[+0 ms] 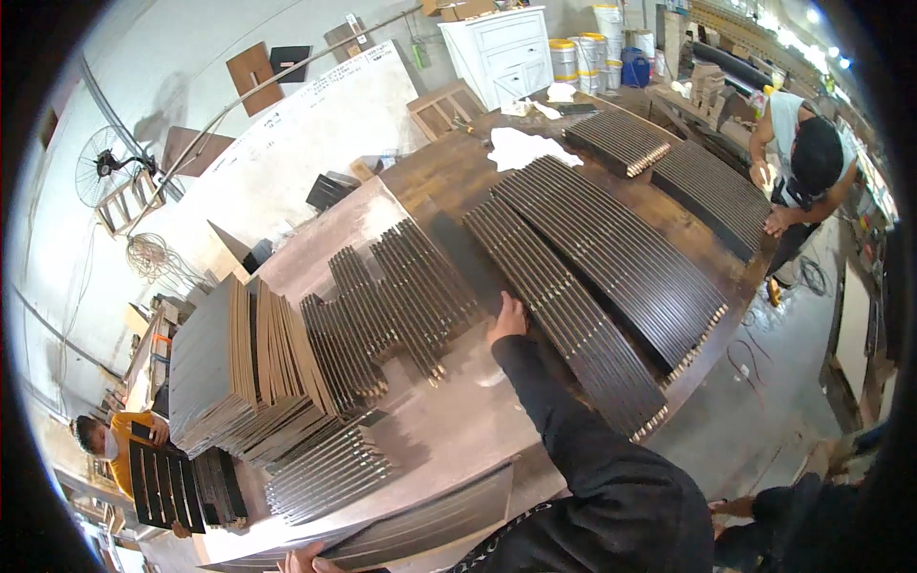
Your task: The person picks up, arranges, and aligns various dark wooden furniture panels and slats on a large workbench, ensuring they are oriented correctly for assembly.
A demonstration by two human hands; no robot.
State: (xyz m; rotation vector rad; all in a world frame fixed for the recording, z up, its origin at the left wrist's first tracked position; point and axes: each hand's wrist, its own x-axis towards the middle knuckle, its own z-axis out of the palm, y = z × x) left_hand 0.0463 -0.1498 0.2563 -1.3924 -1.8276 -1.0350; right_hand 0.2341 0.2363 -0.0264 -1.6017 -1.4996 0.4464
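Note:
My right hand (508, 320) reaches out in a black sleeve over the middle of the table. Its fingers close at the end of a long dark flat board (463, 250), which lies beside a row of dark slats (564, 306); the fingertips are partly hidden. Low at the bottom edge, my left hand (310, 560) is only partly in view. Its fingers are apart at the edge of a wide dark grooved panel (430, 520). Stepped stacks of dark slats (349, 334) stand left of my right hand, beside a tall stack of thin boards (215, 368).
Across the table, a co-worker (807, 158) leans over slats (712, 191) at the right. Another person (124, 449) carries dark slatted pieces at far left. A white cloth (530, 148) lies on the brown tabletop (430, 172). Behind are a white cabinet (497, 57) and buckets (578, 59).

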